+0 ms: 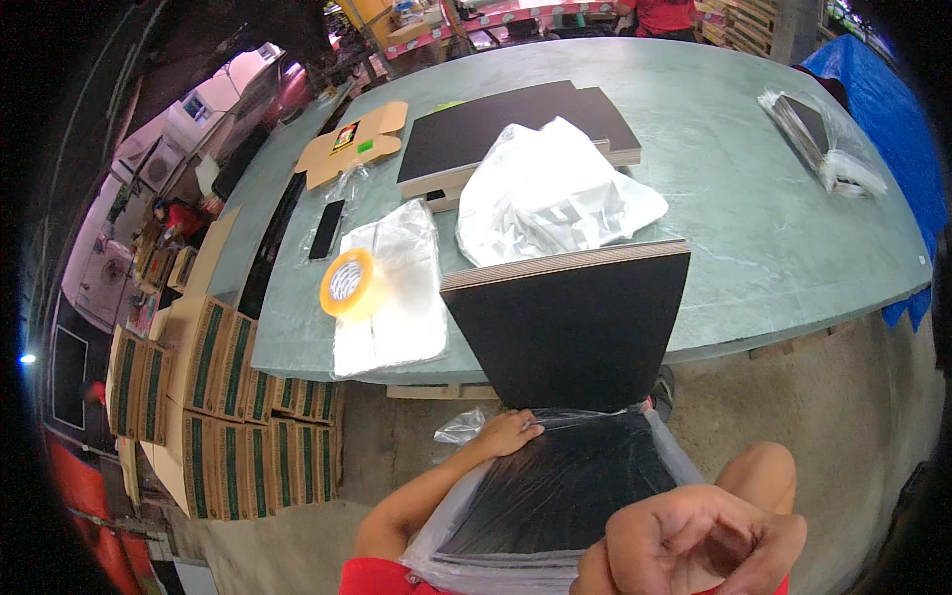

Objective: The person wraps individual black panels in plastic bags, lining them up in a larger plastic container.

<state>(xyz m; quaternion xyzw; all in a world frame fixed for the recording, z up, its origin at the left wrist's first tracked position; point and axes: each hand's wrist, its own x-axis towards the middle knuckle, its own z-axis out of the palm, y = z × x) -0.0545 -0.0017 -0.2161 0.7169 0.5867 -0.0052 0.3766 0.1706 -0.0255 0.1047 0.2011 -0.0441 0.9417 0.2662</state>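
Note:
A clear plastic bag (436,560) lies toward me with a black board (555,486) inside it. At the bag's far left corner, my left hand (511,433) grips the film, fingers curled over its edge. My right hand (694,540) is raised close to the camera at the lower right, fingers curled round a dark hollow; whether anything thin is pinched there is hidden. Just beyond the bag, a stack of black boards (575,322) leans up against the table edge, its layered pale edges on top. A crumpled whitish plastic bag (545,193) is on the table behind it.
The grey-green table (783,268) carries flat plastic bags (416,307), a yellow tape roll (350,286), a black phone (325,230), an unfolded carton (352,144), more black boards (476,134) and a bagged bundle (818,139). Stacked cartons (223,416) stand left. People in red are farther off.

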